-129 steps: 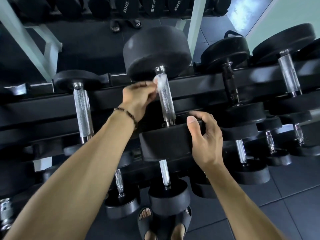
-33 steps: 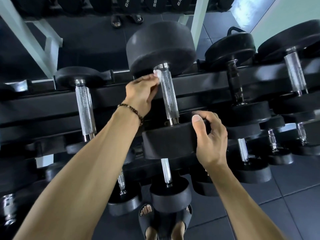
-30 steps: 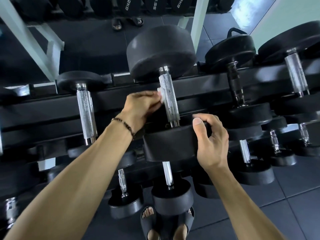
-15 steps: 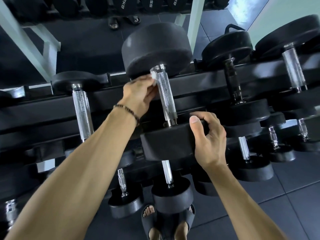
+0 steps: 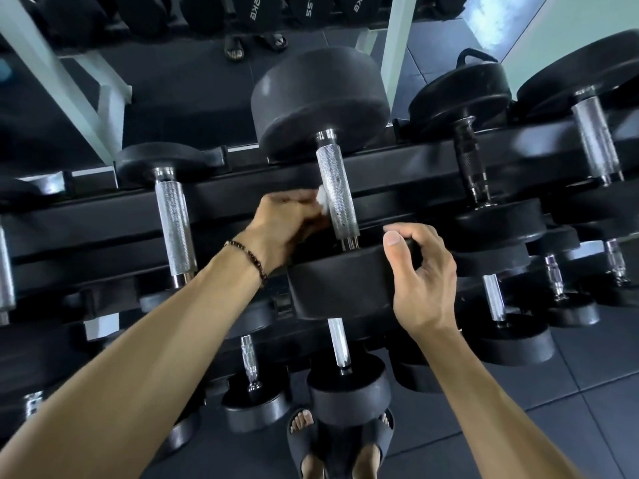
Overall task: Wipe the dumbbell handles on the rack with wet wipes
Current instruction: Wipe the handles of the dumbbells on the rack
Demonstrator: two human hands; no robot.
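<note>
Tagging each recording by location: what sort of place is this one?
Most likely a gym's free-weights area. A tiered black rack holds rows of dumbbells with knurled metal handles, more weights marked in kg sit beyond, and the floor is dark tiled matting.

left hand (image 5: 287,223): fingers curled, pinching, arm outstretched | right hand (image 5: 420,274): thumb and fingers curled, gripping

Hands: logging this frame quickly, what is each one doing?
Left hand: pinches the wet wipe against the dumbbell handle.
Right hand: grips the near dumbbell head.
</note>
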